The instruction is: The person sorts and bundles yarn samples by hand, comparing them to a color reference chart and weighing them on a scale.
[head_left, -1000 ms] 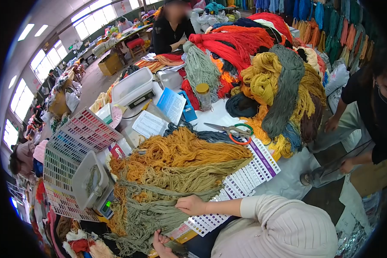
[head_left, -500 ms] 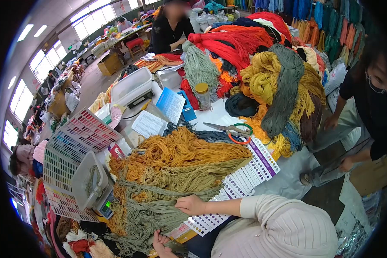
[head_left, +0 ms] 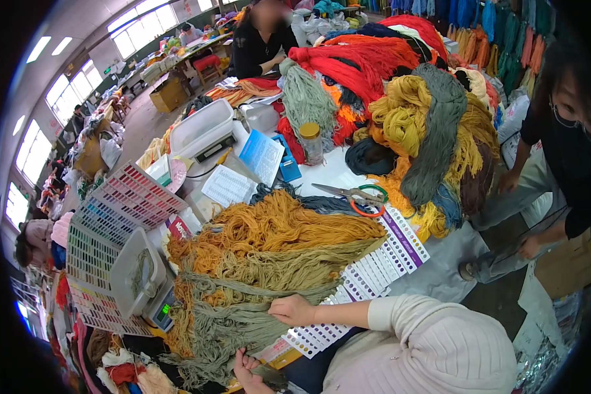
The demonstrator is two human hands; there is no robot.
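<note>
My right hand (head_left: 293, 310) is closed, fingers pressed together on the grey-green yarn (head_left: 230, 308) spread over the table's near side. Lower down, at the picture's bottom edge, my left hand (head_left: 246, 373) has its fingers curled at the fringe of the same yarn; a short grey-green length shows beside its palm. Above lie olive yarn (head_left: 295, 266) and golden-orange yarn (head_left: 289, 220), in loose parallel hanks. Color cards with round samples (head_left: 364, 279) fan out under my right forearm. Scissors with red and green handles (head_left: 354, 195) rest beyond the orange yarn.
A digital scale (head_left: 162, 315) carries a white tub (head_left: 138, 272) on the left, beside a large shade chart (head_left: 121, 217). Heaped hanks (head_left: 427, 125), a jar (head_left: 310, 144) and a blue folder (head_left: 287, 164) stand farther back. One person (head_left: 571, 151) sits right, another (head_left: 262, 43) behind the table.
A short grey-green length of yarn now shows beside my left hand. My right hand stays almost in place. The person on the right has raised their head slightly.
</note>
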